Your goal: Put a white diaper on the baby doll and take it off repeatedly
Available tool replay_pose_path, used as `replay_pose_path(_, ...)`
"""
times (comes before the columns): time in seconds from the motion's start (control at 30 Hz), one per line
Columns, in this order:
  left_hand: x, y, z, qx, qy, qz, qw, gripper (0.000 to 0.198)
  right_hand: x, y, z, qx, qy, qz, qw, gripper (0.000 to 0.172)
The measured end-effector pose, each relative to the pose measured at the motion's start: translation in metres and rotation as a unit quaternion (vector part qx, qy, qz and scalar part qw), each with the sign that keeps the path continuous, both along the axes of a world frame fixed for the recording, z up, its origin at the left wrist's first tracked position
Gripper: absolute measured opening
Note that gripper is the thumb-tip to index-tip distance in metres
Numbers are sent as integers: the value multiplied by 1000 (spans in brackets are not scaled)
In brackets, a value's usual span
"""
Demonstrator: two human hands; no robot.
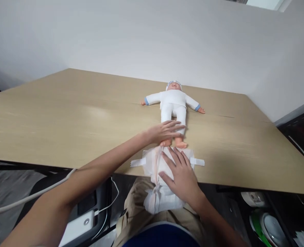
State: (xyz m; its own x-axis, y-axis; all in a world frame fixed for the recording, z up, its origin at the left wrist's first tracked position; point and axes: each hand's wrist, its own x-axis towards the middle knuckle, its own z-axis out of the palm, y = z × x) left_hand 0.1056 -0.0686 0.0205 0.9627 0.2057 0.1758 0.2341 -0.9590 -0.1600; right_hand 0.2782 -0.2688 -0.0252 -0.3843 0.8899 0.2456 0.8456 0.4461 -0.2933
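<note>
A baby doll [174, 98] in white clothes with blue cuffs and a printed white headband lies on its back, arms spread and feet toward me. Over its lower legs reaches my left hand [164, 131], fingers stretched out, holding nothing. An unfolded white diaper [152, 164] lies below the doll's feet, its two side tabs spread and its near end hanging over the table edge. My right hand [180, 173] rests with fingers spread on the diaper's inner surface. Part of the diaper is hidden beneath that hand.
The wooden table [77, 113] reaches back to a pale wall. Below its front edge on the left sits a white power bank [78, 223] with a cable, on a black chair. Dark shelving with a green and white item [266, 226] is at lower right.
</note>
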Motion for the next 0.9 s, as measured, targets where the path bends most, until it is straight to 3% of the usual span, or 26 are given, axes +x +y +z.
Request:
replay_pose_path(0.1, 5, 8, -6, -4, -48, -34, 998, 26, -3, 0, -1, 3, 7, -10, 1000, 70)
replay_pose_path(0.23, 11, 15, 0, -54, -100, -56, 992, 25, -7, 6, 0, -12, 13, -20, 1000, 66)
replay_pose_path(0.4, 16, 22, 49, -194, -159, -52, 967, 28, -6, 26, 5, -27, 8, -9, 1000, 68)
replay_pose_path(0.53, 19, 29, 94, -282, -223, 11, 933, 23, -5, 54, 10, -38, -15, 11, 999, 71)
replay_pose_path(0.6, 19, 33, 109, -312, -252, 31, 916, 34, -6, 71, 11, -31, -18, 6, 999, 71)
replay_pose_path(0.73, 17, 42, 127, -363, -283, 39, 887, 40, -6, 111, 11, -17, -16, -9, 1000, 70)
replay_pose_path(0.9, 12, 46, 133, -387, -299, 59, 870, 38, -8, 172, 13, -12, -11, -1, 1000, 70)
